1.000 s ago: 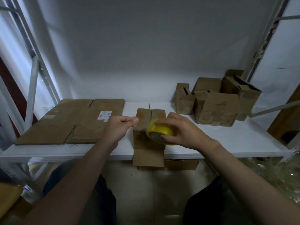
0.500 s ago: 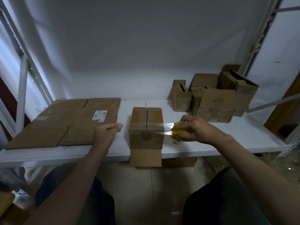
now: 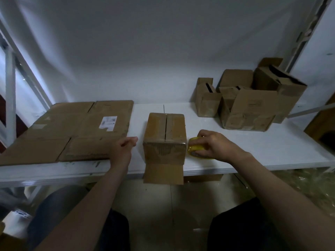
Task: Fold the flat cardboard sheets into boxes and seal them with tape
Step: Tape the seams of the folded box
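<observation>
A small cardboard box (image 3: 165,153) stands at the near edge of the white surface (image 3: 272,151), between the two hands. Its two top flaps are folded shut with a dark seam running down the middle, and one brown flap (image 3: 163,173) hangs from its base over the surface's edge. A glossy strip of clear tape (image 3: 165,141) lies across the box's near top edge. The right hand (image 3: 215,147) is just right of the box, its grip clamped around a yellow tape roll (image 3: 194,151) that sits low on the surface close to the box's near right corner. The left hand (image 3: 123,151) is just left of the box, level with the strip. Its thumb and fingertips are pressed together in a pinch, but the tape is too transparent to tell whether its end lies in that grip. Under the left wrist, flat cardboard sheets (image 3: 72,131) cover the left part of the surface, one bearing a white printed label (image 3: 108,122). Well apart at the back right stands a cluster of folded boxes (image 3: 250,109), some with open tops or loose flaps.
</observation>
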The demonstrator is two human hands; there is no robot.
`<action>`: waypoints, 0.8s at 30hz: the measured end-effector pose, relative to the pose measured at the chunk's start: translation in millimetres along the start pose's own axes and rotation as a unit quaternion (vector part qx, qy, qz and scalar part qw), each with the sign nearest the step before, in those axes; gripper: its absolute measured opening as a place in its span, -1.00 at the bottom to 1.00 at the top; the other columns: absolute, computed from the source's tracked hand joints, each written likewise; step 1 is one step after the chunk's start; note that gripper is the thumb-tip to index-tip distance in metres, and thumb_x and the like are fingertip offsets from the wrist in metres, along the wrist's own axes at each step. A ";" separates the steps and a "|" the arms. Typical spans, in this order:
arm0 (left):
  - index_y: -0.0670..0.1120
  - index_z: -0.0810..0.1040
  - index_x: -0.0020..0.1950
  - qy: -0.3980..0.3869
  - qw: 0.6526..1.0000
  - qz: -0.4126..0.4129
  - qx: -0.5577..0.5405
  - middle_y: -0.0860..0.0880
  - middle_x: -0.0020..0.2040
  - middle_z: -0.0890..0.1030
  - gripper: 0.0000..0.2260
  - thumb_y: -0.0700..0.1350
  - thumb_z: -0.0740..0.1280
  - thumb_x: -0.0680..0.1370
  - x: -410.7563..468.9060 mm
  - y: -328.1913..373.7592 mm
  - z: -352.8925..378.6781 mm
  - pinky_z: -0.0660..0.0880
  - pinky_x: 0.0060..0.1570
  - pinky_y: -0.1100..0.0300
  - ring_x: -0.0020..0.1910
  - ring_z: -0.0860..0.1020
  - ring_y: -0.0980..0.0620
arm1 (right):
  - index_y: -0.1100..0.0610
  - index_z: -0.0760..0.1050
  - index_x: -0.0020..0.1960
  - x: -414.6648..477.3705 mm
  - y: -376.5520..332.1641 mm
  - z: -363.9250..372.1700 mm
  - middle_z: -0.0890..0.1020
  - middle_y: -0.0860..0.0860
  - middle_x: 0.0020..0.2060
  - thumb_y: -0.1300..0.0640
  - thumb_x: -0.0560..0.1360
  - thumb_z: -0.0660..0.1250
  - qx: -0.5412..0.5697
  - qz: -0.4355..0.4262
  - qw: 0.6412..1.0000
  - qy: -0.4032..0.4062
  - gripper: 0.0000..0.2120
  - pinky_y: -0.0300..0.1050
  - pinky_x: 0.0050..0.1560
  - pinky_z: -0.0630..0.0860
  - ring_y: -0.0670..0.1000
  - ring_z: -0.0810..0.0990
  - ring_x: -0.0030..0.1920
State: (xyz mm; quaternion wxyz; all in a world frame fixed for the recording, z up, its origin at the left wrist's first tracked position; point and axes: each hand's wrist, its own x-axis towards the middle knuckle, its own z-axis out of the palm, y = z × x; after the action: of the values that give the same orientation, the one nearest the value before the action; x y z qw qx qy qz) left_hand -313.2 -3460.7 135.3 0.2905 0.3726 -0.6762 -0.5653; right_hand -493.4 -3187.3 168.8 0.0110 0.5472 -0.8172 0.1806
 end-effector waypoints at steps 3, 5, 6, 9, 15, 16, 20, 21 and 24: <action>0.04 0.66 0.02 0.003 1.000 0.004 -0.002 0.15 -0.07 0.64 -0.91 0.00 0.37 0.61 7.5 -12.1 13.4 0.43 -0.03 0.16 -0.06 0.56 0.16 | -0.16 0.64 0.25 9.4 4.7 12.1 0.54 -0.08 -0.03 -0.05 0.48 0.52 0.013 -0.009 1.000 0.005 -0.65 -0.16 -0.06 0.51 -0.06 0.53 -0.11; -0.02 0.67 0.09 0.020 1.000 0.016 0.003 0.12 -0.06 0.65 -0.85 -0.01 0.34 0.63 12.9 -16.7 24.3 0.43 -0.11 0.20 -0.05 0.56 0.16 | -0.16 0.64 0.25 16.3 7.9 18.2 0.53 -0.09 -0.03 -0.04 0.48 0.52 0.017 -0.009 1.000 0.013 -0.65 -0.12 -0.06 0.55 -0.07 0.53 -0.11; -0.04 0.67 0.11 0.029 0.999 0.022 0.011 0.09 -0.05 0.65 -0.83 -0.01 0.32 0.65 15.5 -17.9 29.3 0.43 -0.14 0.21 -0.06 0.56 0.16 | -0.16 0.64 0.25 19.5 9.2 20.4 0.53 -0.10 -0.04 -0.04 0.48 0.52 0.021 -0.006 1.000 0.017 -0.66 -0.10 -0.06 0.55 -0.07 0.53 -0.10; -0.06 0.64 0.12 0.040 0.998 0.037 0.034 0.02 -0.01 0.64 -0.79 -0.02 0.25 0.68 24.8 -20.4 41.0 0.43 -0.13 0.17 -0.05 0.56 0.07 | -0.14 0.66 0.24 27.1 13.0 25.6 0.54 -0.09 -0.05 -0.03 0.48 0.52 0.036 -0.002 0.999 0.026 -0.67 -0.07 -0.07 0.55 -0.06 0.54 -0.09; 0.00 0.54 0.08 -0.014 0.990 0.083 0.113 0.09 -0.09 0.57 -0.82 -0.02 0.16 0.71 47.9 -17.0 43.3 0.42 -0.16 0.22 -0.08 0.52 0.08 | -0.09 0.68 0.21 46.8 22.9 31.2 0.58 -0.07 -0.03 0.00 0.45 0.55 0.022 -0.014 0.999 0.038 -0.68 -0.05 -0.08 0.56 -0.04 0.54 -0.08; 0.00 0.53 0.13 -0.036 0.989 0.083 0.119 0.05 -0.02 0.58 -0.81 0.00 0.15 0.71 53.4 -17.6 41.6 0.46 -0.08 0.16 -0.02 0.55 0.04 | -0.09 0.68 0.21 50.4 25.3 31.5 0.59 -0.06 -0.02 0.00 0.45 0.55 0.015 -0.014 0.999 0.037 -0.67 -0.04 -0.08 0.56 -0.04 0.53 -0.08; 0.11 0.38 0.37 -0.117 0.985 0.017 0.123 0.00 0.20 0.49 -0.72 0.12 0.21 0.67 75.7 -10.1 30.7 0.54 0.07 -0.04 0.04 0.52 -0.01 | -0.11 0.67 0.22 63.3 39.0 28.4 0.61 -0.08 0.03 -0.02 0.45 0.55 0.009 -0.009 1.000 0.019 -0.65 0.00 0.00 0.56 -0.02 0.55 -0.02; 0.12 0.36 0.36 -0.128 0.984 0.001 0.123 0.00 0.19 0.47 -0.70 0.12 0.26 0.65 81.7 -4.2 27.8 0.53 -0.05 0.02 -0.02 0.50 0.01 | -0.13 0.66 0.23 66.1 42.9 26.9 0.61 -0.09 0.04 -0.03 0.45 0.55 0.011 -0.006 1.000 0.013 -0.65 0.01 0.02 0.56 -0.01 0.55 0.00; 0.02 0.40 0.17 -0.072 0.980 0.068 0.171 -0.05 0.00 0.52 -0.82 -0.02 0.35 0.63 93.1 16.4 23.5 0.44 -0.25 0.19 -0.08 0.55 -0.05 | -0.18 0.63 0.26 73.0 50.8 25.8 0.60 -0.11 0.10 -0.06 0.46 0.53 0.017 0.002 1.000 0.002 -0.62 0.01 0.07 0.54 -0.02 0.54 0.05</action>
State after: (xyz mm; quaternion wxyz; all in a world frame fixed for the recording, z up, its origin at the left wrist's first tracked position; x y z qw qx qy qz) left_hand -386.7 -3523.9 144.2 0.2108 0.3286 -0.8057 -0.4455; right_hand -563.7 -3243.2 146.1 0.0029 0.5458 -0.8148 0.1953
